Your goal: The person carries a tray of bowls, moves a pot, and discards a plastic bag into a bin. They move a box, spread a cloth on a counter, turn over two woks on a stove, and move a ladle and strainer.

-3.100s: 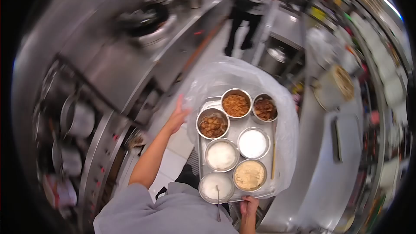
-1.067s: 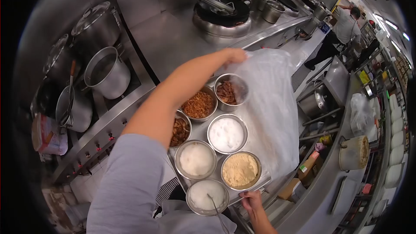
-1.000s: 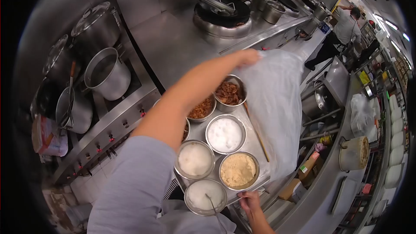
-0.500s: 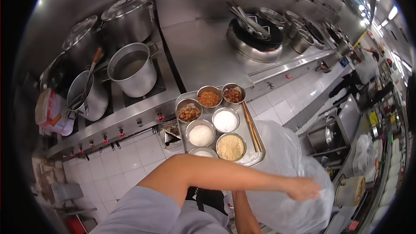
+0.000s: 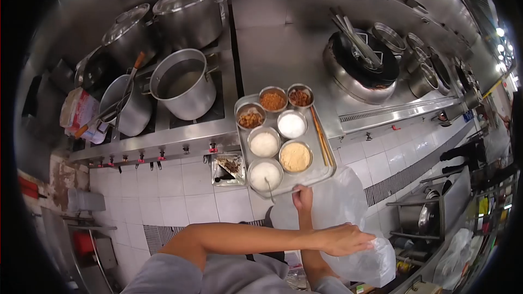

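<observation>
My left arm crosses over my right forearm, and my left hand [image 5: 346, 239] is closed on a translucent plastic bag [image 5: 376, 261]. The bag hangs right of the tray, partly behind my arms. My right hand [image 5: 302, 197] grips the near edge of a metal tray [image 5: 321, 171]. Steel bowls stand on it: one with yellowish powder [image 5: 296, 157], others with white powder or grains [image 5: 264, 144], and three at the far end with brown and orange-brown food [image 5: 272, 100]. A spoon [image 5: 269, 188] leans in the nearest white bowl. Wooden chopsticks [image 5: 321, 136] lie along the tray's right side.
A stove with large pots [image 5: 182, 84] is at the left, with a foil-lined tray [image 5: 229, 169] below its front edge. A black wok [image 5: 362, 62] holding utensils sits on the counter [image 5: 272, 49]. Racks and a steel pot [image 5: 430, 212] stand right; a person's dark sleeve [image 5: 455, 155] shows beyond.
My left hand has moved leftward and closer to my right forearm, with the bag bunched lower. My right hand and the spoon bowl, hidden before, now show. The camera view has shifted.
</observation>
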`<move>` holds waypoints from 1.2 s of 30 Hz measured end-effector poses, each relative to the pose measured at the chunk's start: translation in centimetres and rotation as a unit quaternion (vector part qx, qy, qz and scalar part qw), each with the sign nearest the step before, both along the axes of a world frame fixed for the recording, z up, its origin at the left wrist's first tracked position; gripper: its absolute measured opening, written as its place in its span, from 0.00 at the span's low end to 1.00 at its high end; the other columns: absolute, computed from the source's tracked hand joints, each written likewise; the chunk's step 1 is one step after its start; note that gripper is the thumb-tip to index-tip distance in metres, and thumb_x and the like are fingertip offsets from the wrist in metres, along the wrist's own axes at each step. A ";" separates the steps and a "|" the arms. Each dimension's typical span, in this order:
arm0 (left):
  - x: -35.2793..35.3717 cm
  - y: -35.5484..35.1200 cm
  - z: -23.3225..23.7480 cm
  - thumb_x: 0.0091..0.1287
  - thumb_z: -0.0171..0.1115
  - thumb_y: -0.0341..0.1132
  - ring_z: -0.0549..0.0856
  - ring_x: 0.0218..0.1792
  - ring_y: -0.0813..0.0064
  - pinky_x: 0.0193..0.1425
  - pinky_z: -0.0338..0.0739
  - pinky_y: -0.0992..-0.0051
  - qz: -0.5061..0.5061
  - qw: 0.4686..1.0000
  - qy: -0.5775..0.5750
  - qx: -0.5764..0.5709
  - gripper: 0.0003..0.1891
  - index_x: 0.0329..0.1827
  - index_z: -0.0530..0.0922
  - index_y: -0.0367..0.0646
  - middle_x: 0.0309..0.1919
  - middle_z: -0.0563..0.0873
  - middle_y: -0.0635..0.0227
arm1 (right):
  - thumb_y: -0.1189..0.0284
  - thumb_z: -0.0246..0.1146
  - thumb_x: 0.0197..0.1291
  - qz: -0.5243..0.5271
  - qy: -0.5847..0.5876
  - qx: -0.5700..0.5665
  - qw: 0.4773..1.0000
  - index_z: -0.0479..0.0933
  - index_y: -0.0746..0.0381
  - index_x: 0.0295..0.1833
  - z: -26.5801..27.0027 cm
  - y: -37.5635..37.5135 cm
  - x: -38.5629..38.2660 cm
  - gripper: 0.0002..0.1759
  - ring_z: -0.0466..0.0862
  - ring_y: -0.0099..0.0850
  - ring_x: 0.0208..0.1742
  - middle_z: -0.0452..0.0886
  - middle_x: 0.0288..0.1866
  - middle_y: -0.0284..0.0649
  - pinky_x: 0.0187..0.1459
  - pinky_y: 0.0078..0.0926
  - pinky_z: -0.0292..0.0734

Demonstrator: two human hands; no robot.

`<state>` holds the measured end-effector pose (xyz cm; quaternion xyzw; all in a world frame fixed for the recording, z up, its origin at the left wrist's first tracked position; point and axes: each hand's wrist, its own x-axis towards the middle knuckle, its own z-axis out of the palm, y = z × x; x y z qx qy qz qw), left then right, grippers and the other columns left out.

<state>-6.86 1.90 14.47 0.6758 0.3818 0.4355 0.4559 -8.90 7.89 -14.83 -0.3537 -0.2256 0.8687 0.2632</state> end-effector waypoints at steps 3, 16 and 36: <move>-0.9 2.1 -0.5 0.72 0.50 0.37 0.76 0.25 0.47 0.35 0.71 0.58 0.048 0.999 -0.011 0.009 0.11 0.44 0.74 0.37 0.16 0.74 0.51 | 0.91 0.52 0.35 -0.055 -0.020 -0.063 0.996 0.70 0.62 0.29 -1.7 2.4 -5.4 0.14 0.68 0.26 0.26 0.66 0.25 0.32 0.31 0.22 0.67; -4.8 4.5 1.8 0.73 0.49 0.39 0.77 0.36 0.53 0.42 0.70 0.60 0.132 0.986 -0.044 -0.089 0.12 0.42 0.71 0.36 0.25 0.75 0.52 | 0.84 0.50 0.47 -0.194 -0.173 -0.051 0.964 0.52 0.56 0.67 3.5 7.0 -17.2 0.37 0.66 0.28 0.27 0.69 0.36 0.38 0.36 0.34 0.70; -3.1 3.6 1.4 0.74 0.47 0.41 0.75 0.34 0.55 0.40 0.68 0.62 0.131 0.982 -0.107 -0.082 0.15 0.43 0.70 0.35 0.26 0.72 0.53 | 0.68 0.51 0.64 -0.161 -0.069 -0.116 0.978 0.29 0.47 0.76 -7.1 8.1 -18.0 0.44 0.75 0.33 0.42 0.72 0.51 0.38 0.36 0.38 0.72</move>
